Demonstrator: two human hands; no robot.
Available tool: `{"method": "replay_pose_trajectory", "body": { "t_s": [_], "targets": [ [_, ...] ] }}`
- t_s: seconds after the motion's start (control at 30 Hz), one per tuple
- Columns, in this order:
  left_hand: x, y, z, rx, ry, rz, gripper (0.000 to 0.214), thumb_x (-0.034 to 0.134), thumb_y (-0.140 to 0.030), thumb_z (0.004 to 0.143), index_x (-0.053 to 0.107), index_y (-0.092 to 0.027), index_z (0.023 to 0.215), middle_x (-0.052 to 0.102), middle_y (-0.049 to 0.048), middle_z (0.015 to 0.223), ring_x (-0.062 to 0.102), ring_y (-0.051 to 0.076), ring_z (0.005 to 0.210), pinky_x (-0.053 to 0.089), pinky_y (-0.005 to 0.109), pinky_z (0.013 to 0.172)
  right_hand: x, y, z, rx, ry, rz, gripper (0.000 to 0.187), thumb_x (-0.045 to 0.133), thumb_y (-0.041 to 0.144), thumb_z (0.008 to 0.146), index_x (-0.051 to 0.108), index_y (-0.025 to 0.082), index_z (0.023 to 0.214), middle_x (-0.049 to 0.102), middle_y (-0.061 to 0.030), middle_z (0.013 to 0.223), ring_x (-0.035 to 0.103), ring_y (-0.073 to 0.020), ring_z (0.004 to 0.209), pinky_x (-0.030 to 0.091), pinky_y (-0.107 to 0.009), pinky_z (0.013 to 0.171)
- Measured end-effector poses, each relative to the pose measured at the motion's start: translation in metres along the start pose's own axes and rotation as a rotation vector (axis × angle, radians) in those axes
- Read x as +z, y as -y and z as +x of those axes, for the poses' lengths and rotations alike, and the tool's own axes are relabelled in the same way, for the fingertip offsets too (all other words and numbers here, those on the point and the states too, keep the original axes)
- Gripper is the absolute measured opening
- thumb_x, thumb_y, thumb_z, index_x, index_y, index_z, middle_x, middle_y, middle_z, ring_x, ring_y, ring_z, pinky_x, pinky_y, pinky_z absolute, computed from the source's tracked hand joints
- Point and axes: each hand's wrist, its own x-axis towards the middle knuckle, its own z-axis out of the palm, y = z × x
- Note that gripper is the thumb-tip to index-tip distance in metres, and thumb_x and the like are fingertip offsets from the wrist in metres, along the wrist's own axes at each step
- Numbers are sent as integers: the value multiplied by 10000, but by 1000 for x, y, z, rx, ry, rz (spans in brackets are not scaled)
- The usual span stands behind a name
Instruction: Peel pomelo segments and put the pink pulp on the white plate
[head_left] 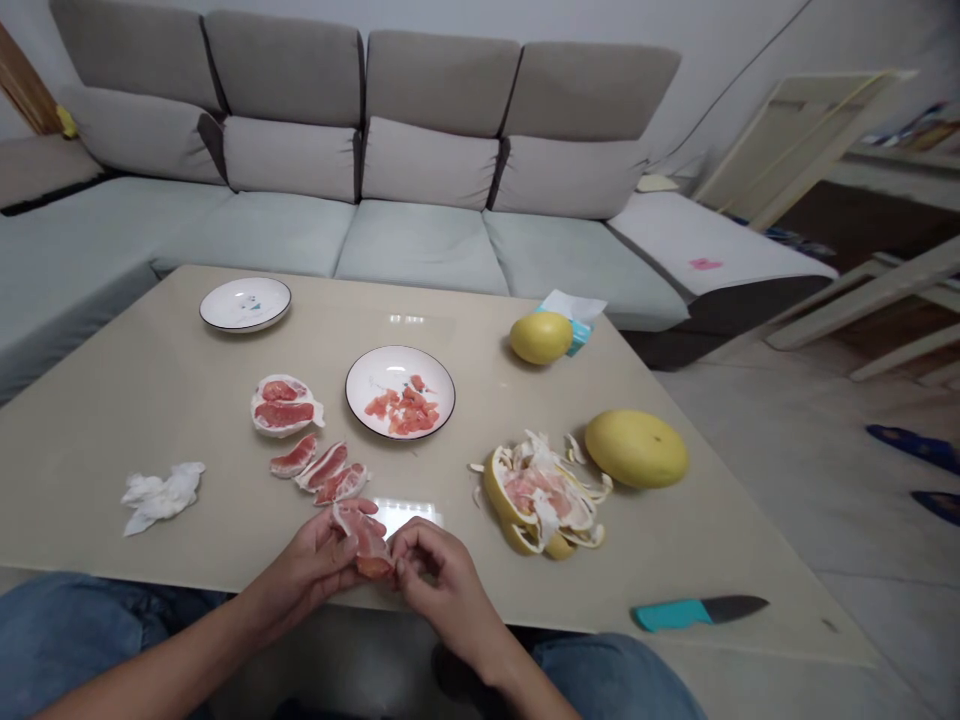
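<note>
Both my hands are low at the near table edge, around a peeled pomelo segment (365,543). My left hand (304,570) cradles the segment, and my right hand (442,585) pinches its lower end. Just beyond them lie several pink segments (320,472) in a row. Further up, a white plate (400,349) holds torn pink pulp, and an opened membrane with pulp (283,405) sits to its left. A heap of yellow peel and white pith (541,495) lies right of my right hand, beside a whole yellow pomelo (636,449).
The beige table (97,440) also bears a second pomelo (541,337), a small white plate (245,304), a crumpled tissue (161,497), a tissue box (577,335) and a teal-handled knife (697,612). A grey sofa (420,250) stands behind; blue slippers (915,448) lie on the floor at right.
</note>
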Motion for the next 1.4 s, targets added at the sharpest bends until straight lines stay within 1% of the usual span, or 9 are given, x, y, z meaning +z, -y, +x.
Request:
{"method": "replay_pose_trajectory", "body": {
  "t_s": [0.23, 0.4, 0.47, 0.63, 0.8, 1.0, 1.17, 1.3, 1.4],
  "targets": [
    [4, -3, 0, 5, -42, 36, 364, 710, -285, 811, 594, -215, 1149, 639, 65, 1024, 649, 204, 942, 463, 381, 932, -7, 5, 0, 40, 8, 1, 73, 600, 227, 814, 636, 185, 766, 615, -10, 758, 566, -118, 653, 441, -210, 578],
    [-1, -1, 7, 110, -118, 285, 468, 792, -393, 693, 629, -202, 1089, 673, 75, 1000, 625, 239, 958, 461, 343, 870, -10, 9, 0, -78, -19, -37, 93, 620, 216, 826, 703, 204, 864, 666, -53, 869, 628, -153, 757, 503, -242, 641],
    [-5, 3, 10, 121, -89, 362, 493, 799, -402, 677, 631, -195, 1092, 686, 77, 965, 625, 252, 954, 459, 344, 861, -9, 10, 0, -134, 7, -67, 123, 624, 205, 831, 722, 221, 904, 679, -58, 886, 642, -163, 785, 517, -253, 663],
    [-7, 8, 10, 78, 10, 384, 447, 733, -384, 760, 594, -212, 1149, 680, 65, 963, 637, 240, 926, 460, 349, 842, -7, 9, -2, -228, 78, -195, 170, 617, 150, 842, 738, 231, 929, 710, -55, 883, 664, -170, 829, 518, -275, 758],
    [-4, 8, 10, 56, 31, 398, 447, 726, -393, 766, 587, -196, 1142, 682, 78, 971, 646, 236, 905, 462, 350, 824, -8, 4, -4, -272, 88, -290, 174, 599, 159, 861, 728, 236, 947, 719, -56, 902, 672, -170, 834, 516, -272, 763],
    [-9, 14, 14, 61, 37, 435, 393, 709, -370, 786, 594, -183, 1112, 690, 85, 958, 660, 237, 875, 477, 357, 808, -5, 1, -7, -321, 94, -424, 173, 555, 157, 869, 707, 220, 921, 720, -61, 882, 661, -170, 791, 511, -274, 718],
    [-11, 20, 16, 82, 44, 443, 413, 732, -365, 762, 597, -166, 1098, 681, 43, 839, 665, 222, 824, 485, 346, 785, 0, 5, -6, -313, 70, -377, 163, 541, 100, 816, 666, 204, 817, 690, -47, 806, 634, -154, 737, 491, -249, 675],
    [-7, 19, 15, 65, 4, 445, 427, 761, -333, 733, 601, -161, 1089, 694, 50, 866, 658, 222, 855, 491, 342, 793, 4, 7, -4, -295, 18, -282, 192, 534, 46, 728, 635, 205, 766, 667, -26, 755, 613, -150, 719, 474, -239, 657],
    [-4, 17, 12, 65, -19, 436, 422, 772, -291, 722, 604, -167, 1088, 707, 57, 899, 660, 218, 865, 493, 339, 807, 8, 6, -5, -253, -23, -238, 184, 535, 51, 718, 637, 200, 752, 663, -25, 730, 605, -149, 690, 468, -237, 639]
  ]
}}
